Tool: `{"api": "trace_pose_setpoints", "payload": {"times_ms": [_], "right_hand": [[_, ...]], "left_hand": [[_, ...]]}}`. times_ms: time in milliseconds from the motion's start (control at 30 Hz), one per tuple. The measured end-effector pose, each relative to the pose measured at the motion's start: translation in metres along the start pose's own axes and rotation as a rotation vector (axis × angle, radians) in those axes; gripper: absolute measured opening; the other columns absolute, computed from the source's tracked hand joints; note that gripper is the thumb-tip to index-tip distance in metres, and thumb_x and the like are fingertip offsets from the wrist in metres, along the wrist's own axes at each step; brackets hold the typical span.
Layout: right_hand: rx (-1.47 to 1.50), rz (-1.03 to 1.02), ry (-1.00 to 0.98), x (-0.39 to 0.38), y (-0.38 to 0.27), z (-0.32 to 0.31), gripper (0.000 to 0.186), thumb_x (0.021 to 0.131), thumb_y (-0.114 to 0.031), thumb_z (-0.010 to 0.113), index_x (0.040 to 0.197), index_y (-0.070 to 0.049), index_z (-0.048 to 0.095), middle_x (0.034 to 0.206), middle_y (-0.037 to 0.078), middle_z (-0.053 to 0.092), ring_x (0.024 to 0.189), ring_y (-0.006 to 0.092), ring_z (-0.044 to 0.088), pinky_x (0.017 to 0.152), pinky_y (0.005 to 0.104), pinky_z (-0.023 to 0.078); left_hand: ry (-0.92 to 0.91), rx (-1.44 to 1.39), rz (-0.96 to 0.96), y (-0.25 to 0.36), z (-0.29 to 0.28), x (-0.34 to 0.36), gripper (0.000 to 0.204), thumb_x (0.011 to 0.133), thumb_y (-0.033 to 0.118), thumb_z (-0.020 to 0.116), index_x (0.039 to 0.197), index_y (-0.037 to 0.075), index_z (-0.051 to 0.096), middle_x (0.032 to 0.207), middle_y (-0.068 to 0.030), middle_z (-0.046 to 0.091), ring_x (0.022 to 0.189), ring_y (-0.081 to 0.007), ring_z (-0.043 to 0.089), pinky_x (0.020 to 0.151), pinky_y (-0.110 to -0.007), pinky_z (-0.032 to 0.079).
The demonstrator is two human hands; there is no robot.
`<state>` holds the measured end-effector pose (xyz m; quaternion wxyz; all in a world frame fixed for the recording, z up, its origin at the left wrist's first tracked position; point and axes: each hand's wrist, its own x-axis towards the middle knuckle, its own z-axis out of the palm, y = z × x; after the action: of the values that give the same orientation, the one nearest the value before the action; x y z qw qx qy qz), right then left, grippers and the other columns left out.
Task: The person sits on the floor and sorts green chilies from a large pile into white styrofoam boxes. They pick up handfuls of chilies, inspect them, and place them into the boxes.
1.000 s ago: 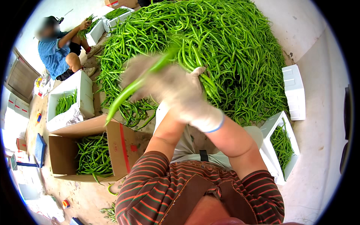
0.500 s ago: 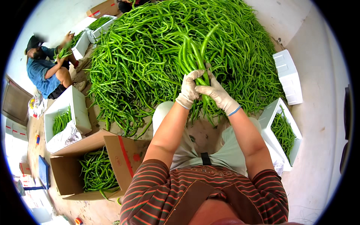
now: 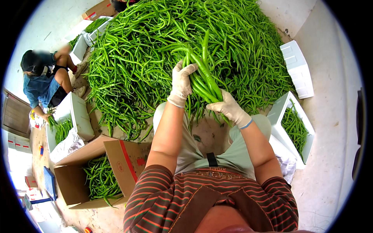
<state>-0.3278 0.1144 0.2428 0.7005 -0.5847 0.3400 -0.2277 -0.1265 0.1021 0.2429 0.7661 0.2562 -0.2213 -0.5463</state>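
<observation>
A bunch of long green chili peppers [image 3: 204,75] slants in front of me, tips pointing up and away. My right hand [image 3: 230,108], in a whitish glove, is closed round the lower end of the bunch. On its left side my left hand [image 3: 181,83], gloved alike, has its thumb against the peppers; its fingers are partly hidden behind them. Just beyond both hands rises a large heap of the same green peppers [image 3: 136,50], spread across the floor.
An open cardboard box [image 3: 123,159] with peppers stands at my lower left. White foam boxes holding peppers stand at left [image 3: 83,120] and right [image 3: 275,116]. Another white foam piece [image 3: 297,70] leans by the heap. A co-worker [image 3: 46,79] sits at far left, one hand in a box.
My hands have moved apart, the left up and leftward, the right slightly down. The bunch tilts more. The co-worker's hand has lowered peppers into the left foam box.
</observation>
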Motion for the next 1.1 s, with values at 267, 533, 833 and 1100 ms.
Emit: {"api": "trace_pose_setpoints", "payload": {"times_ms": [267,533,833,1100], "right_hand": [[0.048,0.037,-0.034,-0.016,0.032,-0.003,0.035,0.078,0.003,0.072,0.109,-0.004,0.058,0.079,-0.001,0.057,0.061,0.0064,0.050,0.055,0.0223,0.041],[0.228,0.078,-0.223,-0.033,0.037,-0.006,0.029,0.079,-0.008,0.074,0.103,-0.004,0.058,0.069,0.001,0.054,0.054,0.0107,0.048,0.051,0.0257,0.039],[0.159,0.102,-0.133,-0.036,0.059,-0.001,0.045,0.075,0.001,0.075,0.117,-0.004,0.059,0.082,-0.001,0.058,0.063,0.0085,0.051,0.056,0.0234,0.042],[-0.194,-0.267,0.147,-0.021,0.110,-0.021,0.067,0.075,-0.010,0.078,0.133,0.003,0.047,0.113,0.009,0.063,0.100,0.0150,0.059,0.091,0.0293,0.048]], "left_hand": [[-0.054,0.490,0.217,-0.026,0.002,-0.002,0.036,0.092,0.005,0.064,0.126,-0.005,0.056,0.096,-0.0036,0.066,0.077,-0.0090,0.060,0.071,-0.024,0.051],[-0.289,0.149,0.104,-0.003,0.000,-0.001,0.044,0.086,0.004,0.058,0.130,0.000,0.057,0.118,-0.0091,0.064,0.103,-0.0196,0.063,0.092,-0.032,0.050],[-0.127,0.080,0.090,-0.010,-0.002,-0.002,0.070,0.101,0.058,0.037,0.101,-0.004,0.069,0.109,-0.0181,0.068,0.085,-0.0238,0.066,0.080,-0.035,0.054],[-0.528,-0.293,-0.179,0.006,0.005,-0.011,0.110,0.086,0.085,0.019,0.119,-0.011,0.062,0.138,-0.0237,0.052,0.117,-0.0358,0.057,0.104,-0.044,0.044]]}}
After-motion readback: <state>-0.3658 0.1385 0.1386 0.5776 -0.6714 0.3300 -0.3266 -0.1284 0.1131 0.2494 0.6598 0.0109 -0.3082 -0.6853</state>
